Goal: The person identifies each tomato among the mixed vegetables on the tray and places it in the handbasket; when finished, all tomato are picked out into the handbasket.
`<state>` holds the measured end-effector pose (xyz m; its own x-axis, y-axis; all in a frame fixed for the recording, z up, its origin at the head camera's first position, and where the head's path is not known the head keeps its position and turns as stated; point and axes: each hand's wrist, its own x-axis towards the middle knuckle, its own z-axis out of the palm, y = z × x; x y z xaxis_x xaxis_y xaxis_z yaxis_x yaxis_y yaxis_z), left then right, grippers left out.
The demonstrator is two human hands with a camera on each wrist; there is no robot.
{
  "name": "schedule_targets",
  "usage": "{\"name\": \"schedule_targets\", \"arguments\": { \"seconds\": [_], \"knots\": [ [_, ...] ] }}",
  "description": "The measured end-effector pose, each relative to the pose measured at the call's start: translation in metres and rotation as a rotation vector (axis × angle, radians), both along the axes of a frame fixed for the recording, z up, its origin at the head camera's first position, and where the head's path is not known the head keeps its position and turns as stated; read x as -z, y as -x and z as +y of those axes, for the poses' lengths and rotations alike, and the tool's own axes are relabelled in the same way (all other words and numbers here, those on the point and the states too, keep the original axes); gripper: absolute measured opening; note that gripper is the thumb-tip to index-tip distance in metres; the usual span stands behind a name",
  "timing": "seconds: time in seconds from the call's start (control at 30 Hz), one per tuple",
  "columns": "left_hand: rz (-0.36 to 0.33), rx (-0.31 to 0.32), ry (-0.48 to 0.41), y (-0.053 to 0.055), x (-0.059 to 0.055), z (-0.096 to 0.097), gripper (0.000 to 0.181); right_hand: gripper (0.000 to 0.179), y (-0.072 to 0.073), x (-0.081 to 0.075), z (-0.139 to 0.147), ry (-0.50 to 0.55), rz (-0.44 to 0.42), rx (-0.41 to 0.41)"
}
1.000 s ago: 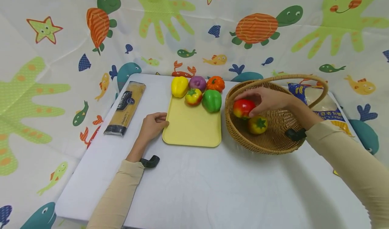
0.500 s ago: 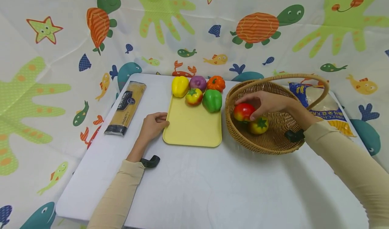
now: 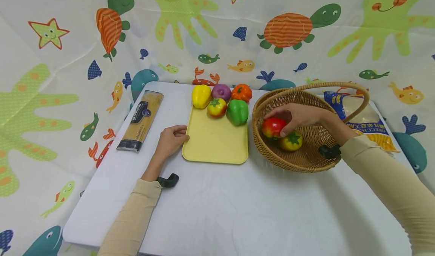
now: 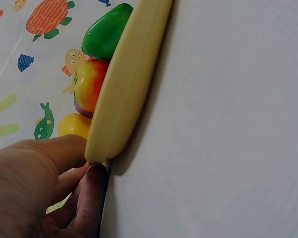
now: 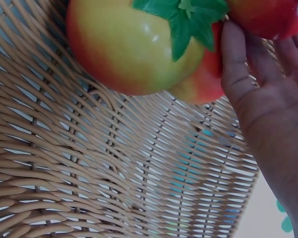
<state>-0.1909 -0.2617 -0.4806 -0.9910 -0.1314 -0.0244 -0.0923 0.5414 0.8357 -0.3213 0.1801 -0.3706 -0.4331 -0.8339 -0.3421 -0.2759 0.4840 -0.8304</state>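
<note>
My right hand [image 3: 299, 116] reaches into the wicker basket [image 3: 316, 148] and holds a red toy tomato [image 3: 273, 127], thumb on its near side. Close by lies a yellow-red tomato [image 3: 291, 141] with a green leafy top. The right wrist view shows a further red-orange fruit [image 5: 206, 82] partly hidden behind it. My left hand [image 3: 171, 139] pinches the left edge of the yellow tray [image 3: 217, 146]. A yellow pepper [image 3: 201, 96], purple onion [image 3: 221, 93], orange pumpkin [image 3: 241, 93], another tomato [image 3: 216, 108] and green pepper [image 3: 238, 111] sit at the tray's far end.
A spaghetti packet [image 3: 141, 120] lies left of the tray on the white table [image 3: 217, 207]. Behind the basket on the right is a blue and yellow pasta bag [image 3: 363, 116]. The basket's handle [image 3: 363, 105] arches over the right forearm. A patterned cloth [image 3: 217, 29] hangs behind.
My right hand has lowered slightly in the basket with the red tomato. The yellow-red tomato beside it has shifted a little to the right. My left hand has stayed at the tray.
</note>
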Motion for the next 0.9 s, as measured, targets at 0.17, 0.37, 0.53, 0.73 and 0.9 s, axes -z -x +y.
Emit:
{"name": "schedule_targets", "arguments": {
  "seconds": [0.17, 0.37, 0.53, 0.73, 0.9],
  "knots": [
    [-0.003, -0.005, -0.003, 0.0001, 0.0002, 0.0000, 0.040, 0.066, 0.0011, 0.0014, -0.0005, 0.003, -0.014, -0.006],
    [0.001, 0.000, -0.005, 0.0002, 0.0011, -0.0009, 0.041, 0.067, 0.0024, 0.0017, -0.0021, -0.020, 0.012, -0.006],
    [0.000, 0.002, -0.004, 0.0001, 0.0000, -0.0010, 0.042, 0.067, 0.0033, 0.0036, -0.0048, -0.036, 0.049, -0.016],
    [0.003, 0.004, -0.007, -0.0002, -0.0011, 0.0001, 0.041, 0.067, 0.0034, 0.0062, -0.0075, -0.030, 0.057, -0.033],
    [0.000, 0.003, -0.004, 0.0004, -0.0003, 0.0001, 0.040, 0.068, 0.0024, 0.0066, -0.0082, 0.003, 0.019, -0.042]
  ]
}}
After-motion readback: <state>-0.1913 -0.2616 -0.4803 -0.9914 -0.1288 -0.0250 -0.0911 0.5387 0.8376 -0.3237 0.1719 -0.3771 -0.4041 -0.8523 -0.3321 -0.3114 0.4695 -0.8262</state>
